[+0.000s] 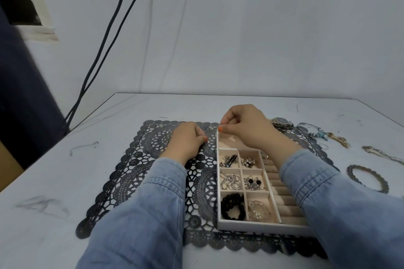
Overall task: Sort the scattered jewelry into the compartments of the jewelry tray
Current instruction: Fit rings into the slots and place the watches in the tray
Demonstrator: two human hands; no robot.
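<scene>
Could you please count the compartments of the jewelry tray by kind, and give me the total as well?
Small square compartments: 6, each with jewelry in it
Long compartment at the far end: 1
Ring-roll section along the right side, partly hidden: 1
Total: 8 in the tray

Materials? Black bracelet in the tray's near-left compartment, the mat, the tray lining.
Black bracelet: round beads with a slight sheen, possibly glass, stone or plastic; can't tell which.
Mat: dark cut-out lace pattern lying flat, probably vinyl or plastic.
Jewelry tray: white rigid rim; the beige matte lining looks like velvet or suede-like fabric.
</scene>
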